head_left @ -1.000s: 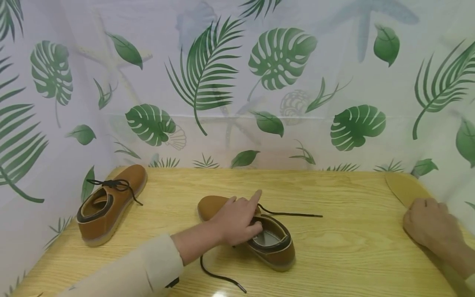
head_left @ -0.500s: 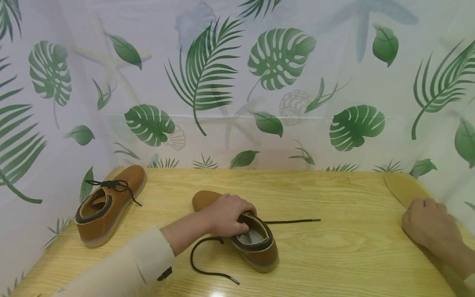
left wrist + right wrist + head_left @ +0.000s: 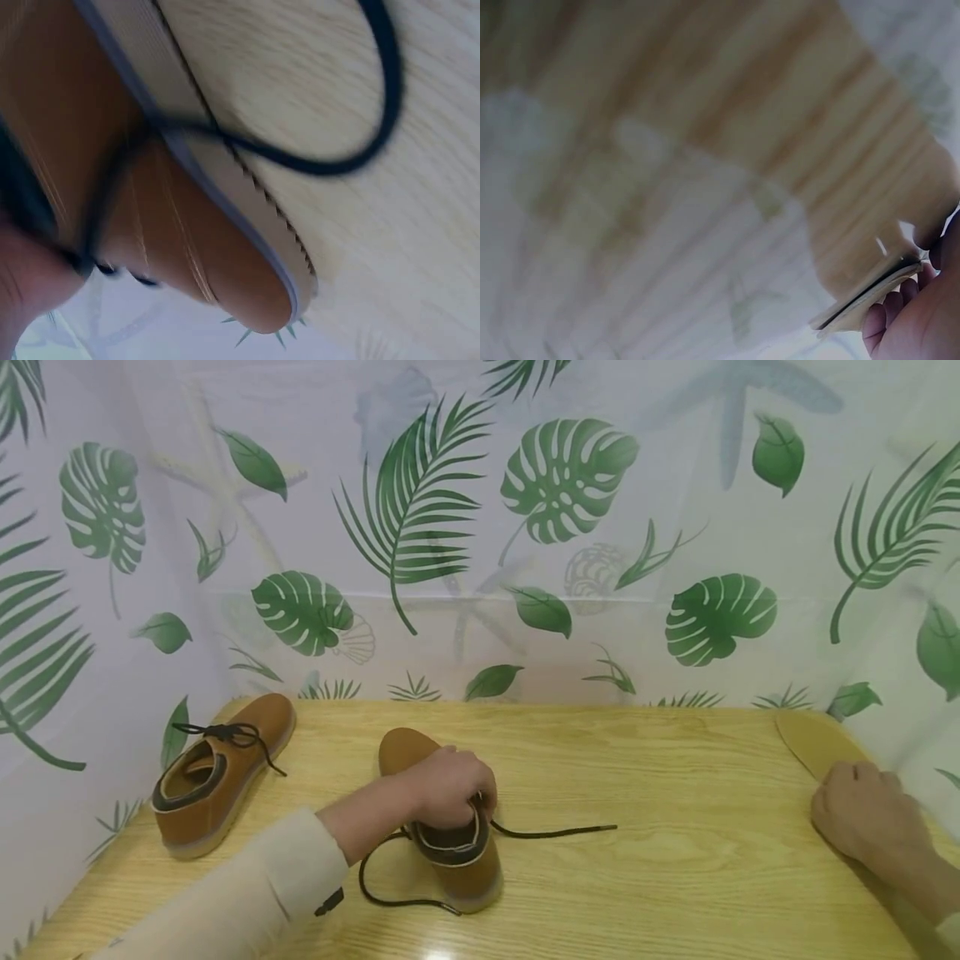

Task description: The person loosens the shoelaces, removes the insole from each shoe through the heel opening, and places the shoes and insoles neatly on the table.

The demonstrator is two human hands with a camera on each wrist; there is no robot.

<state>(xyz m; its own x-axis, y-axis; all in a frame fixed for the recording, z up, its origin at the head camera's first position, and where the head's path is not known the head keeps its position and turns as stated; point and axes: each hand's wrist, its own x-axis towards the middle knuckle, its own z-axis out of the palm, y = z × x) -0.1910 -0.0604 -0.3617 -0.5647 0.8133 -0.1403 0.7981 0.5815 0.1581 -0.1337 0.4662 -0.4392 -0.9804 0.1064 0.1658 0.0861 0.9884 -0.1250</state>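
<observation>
Mid-desk (image 3: 675,877), the left hand (image 3: 450,787) has its grip pinching the untied shoe (image 3: 472,878), probably to steady it. Far right, the right hand (image 3: 873,814) pinches an insole (image 3: 819,743), perhaps leaving its far end free.

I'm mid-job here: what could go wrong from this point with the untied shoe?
The loose black laces lie out on both sides of the middle shoe, so one could get trapped under the sole if it turns.

The left hand covers part of the shoe's opening and may block anything going in.

The flat tan piece sticks out past the right hand; that end might bend if pushed.
</observation>
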